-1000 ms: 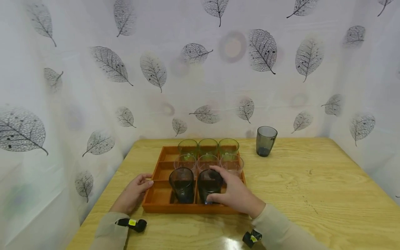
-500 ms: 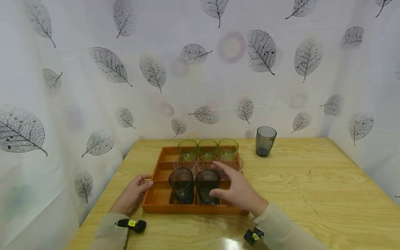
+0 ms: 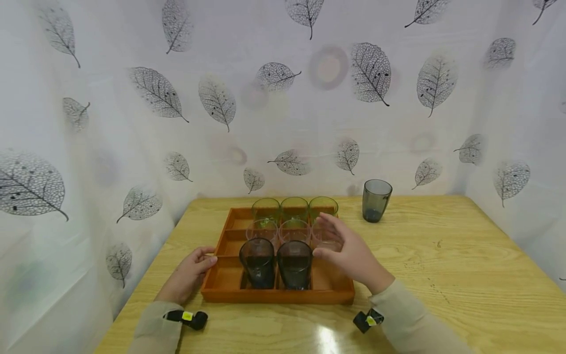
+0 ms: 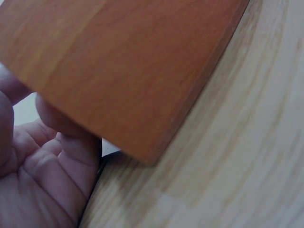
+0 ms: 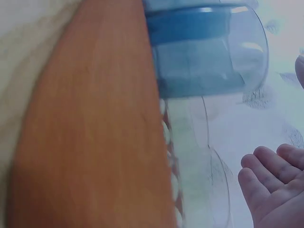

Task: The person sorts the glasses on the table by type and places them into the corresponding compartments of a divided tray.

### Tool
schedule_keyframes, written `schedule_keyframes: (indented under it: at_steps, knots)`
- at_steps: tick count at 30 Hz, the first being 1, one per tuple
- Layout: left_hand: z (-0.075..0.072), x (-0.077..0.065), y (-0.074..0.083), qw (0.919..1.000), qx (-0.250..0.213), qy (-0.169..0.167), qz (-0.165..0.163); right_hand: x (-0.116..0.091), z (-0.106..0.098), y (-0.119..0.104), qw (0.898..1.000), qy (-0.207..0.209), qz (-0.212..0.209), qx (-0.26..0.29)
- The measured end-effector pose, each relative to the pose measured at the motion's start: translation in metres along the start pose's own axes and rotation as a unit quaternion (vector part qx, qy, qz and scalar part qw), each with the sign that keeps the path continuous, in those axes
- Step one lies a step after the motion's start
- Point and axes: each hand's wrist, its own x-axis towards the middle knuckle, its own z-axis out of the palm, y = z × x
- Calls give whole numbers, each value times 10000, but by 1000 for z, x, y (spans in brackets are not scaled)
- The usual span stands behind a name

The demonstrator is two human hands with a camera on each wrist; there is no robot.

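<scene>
My left hand (image 3: 187,275) holds the left side of the wooden compartment tray (image 3: 278,296), thumb at its rim; in the left wrist view its fingers (image 4: 71,128) meet the tray's side. My right hand (image 3: 353,255) is spread with nothing in it, over the tray's right side. Two dark grey tumblers, one at the left (image 3: 258,263) and one in the middle (image 3: 295,265), stand in the front row. Clear cups (image 3: 262,233) fill part of the middle row, and green cups (image 3: 266,209) the back row. The right wrist view shows the right fingers (image 5: 270,175) apart from a tumbler (image 5: 199,52).
Another grey tumbler (image 3: 376,200) stands on the wooden table (image 3: 442,255), at the back right beyond the tray. A leaf-printed curtain (image 3: 327,123) hangs behind the table and along both sides.
My right hand has let go of the middle grey tumbler and moved away to the right, its fingers spread. That tumbler stays in the front row. The left hand has stayed at the tray.
</scene>
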Motion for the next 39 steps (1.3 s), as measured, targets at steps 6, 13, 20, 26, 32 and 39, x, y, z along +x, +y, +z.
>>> schedule_keyframes:
  at_steps: [6,13,20,26,32,39]
  knots:
    - [-1,0,0,10000,-14,-4,48,2,-18,2,9995,282,28,-156]
    - [2,0,-1,9999,-116,55,58,6,-44,20,9960,782,91,-422]
    - [2,0,0,9998,-185,59,35,11,-76,41,9881,1248,446,-778]
    - [1,0,-1,9998,-158,112,-51,13,-99,49,9792,1569,565,-1154]
    - [1,0,-1,9999,-6,127,-40,17,-117,56,9764,1700,638,-1173]
    - [1,-1,0,9999,25,105,-25,31,-131,66,9727,1728,818,-1315]
